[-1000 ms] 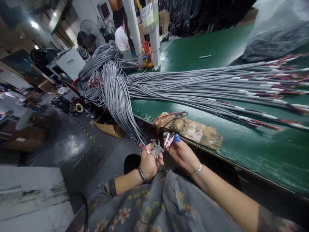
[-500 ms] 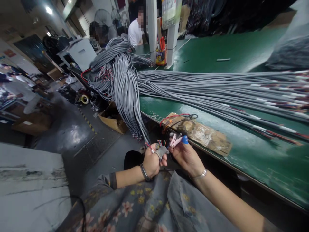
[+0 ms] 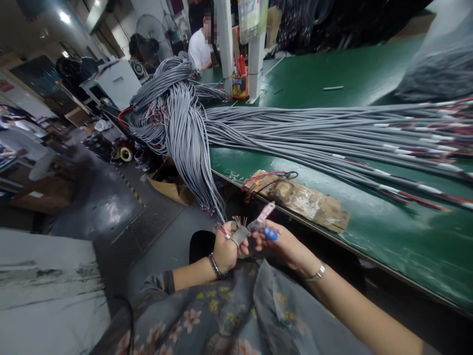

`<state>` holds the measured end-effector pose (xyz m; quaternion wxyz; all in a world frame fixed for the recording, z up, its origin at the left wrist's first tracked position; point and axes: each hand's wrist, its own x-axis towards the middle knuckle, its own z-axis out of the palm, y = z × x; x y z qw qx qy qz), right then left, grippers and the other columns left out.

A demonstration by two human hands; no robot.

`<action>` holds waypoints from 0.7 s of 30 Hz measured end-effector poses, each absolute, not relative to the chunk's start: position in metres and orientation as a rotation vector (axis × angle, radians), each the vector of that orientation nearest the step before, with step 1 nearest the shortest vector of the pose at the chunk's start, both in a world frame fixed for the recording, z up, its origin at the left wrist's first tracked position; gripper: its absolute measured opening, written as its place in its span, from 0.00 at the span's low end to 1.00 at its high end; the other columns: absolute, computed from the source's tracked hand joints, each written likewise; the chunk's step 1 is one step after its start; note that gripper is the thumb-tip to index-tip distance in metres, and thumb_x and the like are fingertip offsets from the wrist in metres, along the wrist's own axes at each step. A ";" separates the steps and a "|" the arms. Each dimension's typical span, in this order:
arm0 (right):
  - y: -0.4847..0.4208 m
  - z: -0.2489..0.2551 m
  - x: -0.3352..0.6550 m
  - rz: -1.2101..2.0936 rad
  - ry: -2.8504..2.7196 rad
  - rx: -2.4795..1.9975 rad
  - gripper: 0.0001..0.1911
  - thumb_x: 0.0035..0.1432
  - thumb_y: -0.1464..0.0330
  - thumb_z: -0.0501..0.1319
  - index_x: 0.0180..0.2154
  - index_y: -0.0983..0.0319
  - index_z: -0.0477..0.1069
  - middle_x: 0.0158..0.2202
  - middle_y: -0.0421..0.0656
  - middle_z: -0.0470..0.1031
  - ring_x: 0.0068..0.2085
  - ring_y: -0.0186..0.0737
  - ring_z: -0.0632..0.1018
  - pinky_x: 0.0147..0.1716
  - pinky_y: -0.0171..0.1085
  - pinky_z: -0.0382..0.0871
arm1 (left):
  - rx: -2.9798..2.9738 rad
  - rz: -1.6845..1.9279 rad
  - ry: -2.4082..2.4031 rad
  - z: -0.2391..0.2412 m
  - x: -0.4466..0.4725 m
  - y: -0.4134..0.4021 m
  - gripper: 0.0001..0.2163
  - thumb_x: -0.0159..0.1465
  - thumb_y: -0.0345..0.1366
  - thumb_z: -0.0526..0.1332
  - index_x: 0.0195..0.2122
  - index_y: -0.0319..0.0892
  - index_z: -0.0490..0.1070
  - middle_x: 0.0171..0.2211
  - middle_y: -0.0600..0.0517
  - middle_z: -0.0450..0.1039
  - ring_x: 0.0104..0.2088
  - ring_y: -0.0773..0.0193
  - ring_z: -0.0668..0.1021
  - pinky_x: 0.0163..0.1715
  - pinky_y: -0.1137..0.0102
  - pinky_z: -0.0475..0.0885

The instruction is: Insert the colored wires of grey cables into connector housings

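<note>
My left hand (image 3: 224, 249) is closed around the end of a grey cable (image 3: 220, 209). Thin coloured wires (image 3: 240, 220) fan upward from its grip, beside a flat grey piece (image 3: 240, 235) whose kind I cannot make out. A pink clip-like tool (image 3: 266, 212) is pinched in my right hand (image 3: 275, 241), its pink part pointing up and its greyish end close to the grey piece; whether they touch is unclear. A blue finger cover (image 3: 271, 233) sits on a digit of that hand.
Long grey cables (image 3: 281, 128) with stripped ends lie across the green table (image 3: 295, 88), and a bundle (image 3: 188, 128) hangs over its edge. A worn wooden board (image 3: 306, 202) rests at the near edge. Below stands an open carton (image 3: 168, 185). Behind sits a person (image 3: 199, 49).
My right hand has turned. The pink tool, earlier spread in a scissor shape, now slants upward, and its grey end is nearer the wires. The whole view has shifted slightly.
</note>
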<state>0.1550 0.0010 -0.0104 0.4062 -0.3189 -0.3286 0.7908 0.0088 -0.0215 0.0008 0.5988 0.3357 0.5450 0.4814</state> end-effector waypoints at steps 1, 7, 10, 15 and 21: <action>0.000 -0.007 0.154 1.939 -0.872 -0.844 0.20 0.39 0.54 0.74 0.28 0.61 0.75 0.24 0.39 0.72 0.25 0.32 0.69 0.25 0.33 0.66 | 0.794 1.106 1.266 0.000 0.008 -0.021 0.21 0.48 0.53 0.67 0.24 0.41 0.64 0.14 0.58 0.66 0.11 0.74 0.67 0.11 0.79 0.54; -0.002 0.001 0.149 1.786 -0.934 -0.935 0.19 0.38 0.54 0.74 0.25 0.62 0.75 0.21 0.38 0.72 0.23 0.31 0.67 0.23 0.33 0.61 | 0.919 0.919 1.202 0.004 0.003 -0.019 0.22 0.46 0.54 0.69 0.22 0.40 0.66 0.15 0.56 0.68 0.12 0.73 0.69 0.11 0.78 0.57; 0.000 -0.001 0.148 1.819 -0.941 -0.937 0.19 0.38 0.55 0.74 0.24 0.62 0.74 0.19 0.38 0.71 0.21 0.31 0.67 0.22 0.33 0.59 | 0.955 0.818 1.173 0.007 0.001 -0.018 0.21 0.45 0.53 0.71 0.22 0.40 0.67 0.15 0.55 0.69 0.12 0.72 0.69 0.11 0.78 0.57; 0.004 -0.009 0.148 1.847 -0.870 -0.988 0.20 0.36 0.56 0.75 0.21 0.63 0.72 0.17 0.36 0.68 0.20 0.30 0.65 0.21 0.33 0.59 | 0.890 0.910 1.155 0.004 0.001 -0.018 0.22 0.45 0.54 0.70 0.21 0.40 0.66 0.14 0.56 0.68 0.10 0.74 0.67 0.10 0.78 0.56; 0.012 -0.021 0.154 1.916 -0.531 -0.845 0.19 0.39 0.53 0.73 0.24 0.60 0.74 0.19 0.36 0.68 0.21 0.30 0.65 0.22 0.33 0.65 | 0.755 1.115 1.162 0.008 0.008 -0.015 0.21 0.44 0.51 0.70 0.22 0.40 0.66 0.13 0.57 0.67 0.09 0.74 0.66 0.09 0.79 0.55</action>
